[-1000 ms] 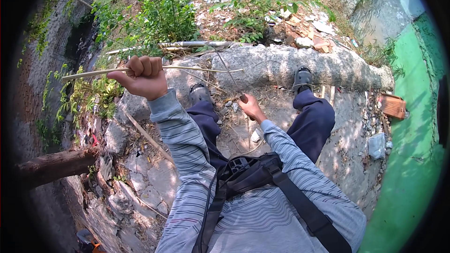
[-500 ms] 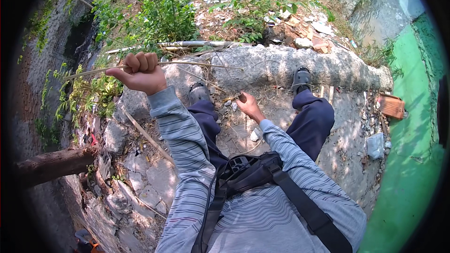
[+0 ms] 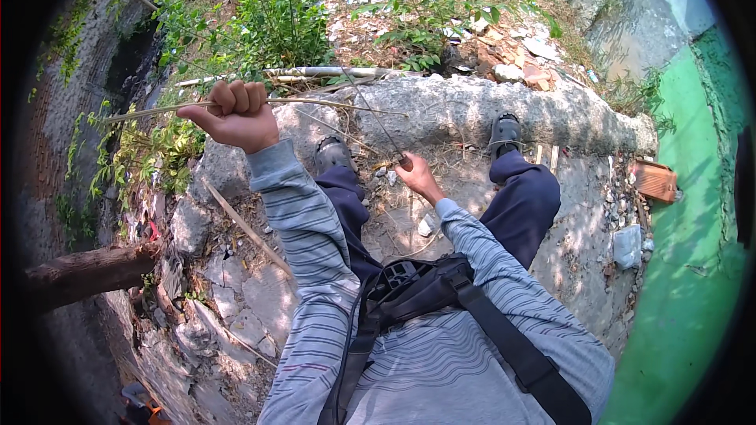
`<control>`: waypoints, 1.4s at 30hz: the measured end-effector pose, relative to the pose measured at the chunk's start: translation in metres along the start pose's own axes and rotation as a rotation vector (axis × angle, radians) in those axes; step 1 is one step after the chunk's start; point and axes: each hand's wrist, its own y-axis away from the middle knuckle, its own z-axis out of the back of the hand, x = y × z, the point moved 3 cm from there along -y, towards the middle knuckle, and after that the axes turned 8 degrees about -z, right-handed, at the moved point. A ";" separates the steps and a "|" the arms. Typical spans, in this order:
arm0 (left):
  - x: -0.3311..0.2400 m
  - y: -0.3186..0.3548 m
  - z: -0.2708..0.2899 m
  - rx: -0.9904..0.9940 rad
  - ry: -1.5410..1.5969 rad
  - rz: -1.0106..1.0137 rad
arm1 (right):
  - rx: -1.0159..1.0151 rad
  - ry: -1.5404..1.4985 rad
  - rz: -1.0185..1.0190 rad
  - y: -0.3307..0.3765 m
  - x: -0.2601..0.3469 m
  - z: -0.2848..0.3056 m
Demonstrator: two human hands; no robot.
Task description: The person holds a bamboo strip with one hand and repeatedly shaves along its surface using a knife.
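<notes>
My left hand point(image 3: 240, 118), held out at the upper left, is closed in a fist around a thin, pale bamboo strip point(image 3: 339, 105). The strip runs roughly level, sticking out on both sides of the fist and bending slightly down at its right end. Lower and nearer the middle, my right hand point(image 3: 421, 177) is closed on the brown handle of a long, thin, dark tool point(image 3: 370, 106). It looks like a blade seen edge-on and slants up to the left, its upper part crossing in front of the strip. Its exact kind is unclear.
My feet in dark clogs point(image 3: 505, 130) rest by a rough concrete ledge point(image 3: 441, 110). Another pale strip point(image 3: 248, 228) lies on the cracked ground at left, near a log point(image 3: 94, 275). Leafy plants point(image 3: 276, 27) grow beyond; an orange basket point(image 3: 655, 181) lies by the green surface at right.
The dark tool in my right hand has swung and now shows as a distinct line slanting up-left across the strip. Both hands have stayed almost in place.
</notes>
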 end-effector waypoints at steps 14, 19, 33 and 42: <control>0.008 -0.006 -0.005 -0.038 -0.043 -0.025 | -0.085 0.074 -0.224 -0.006 -0.081 0.008; 0.003 -0.006 0.000 -0.072 -0.044 -0.024 | -0.008 -0.030 -0.104 -0.006 -0.018 -0.004; -0.003 -0.001 0.006 -0.029 0.010 0.051 | -0.057 0.056 -0.094 0.000 -0.011 -0.005; -0.001 -0.003 0.008 -0.007 0.019 0.019 | -0.033 -0.053 -0.063 -0.003 -0.015 -0.012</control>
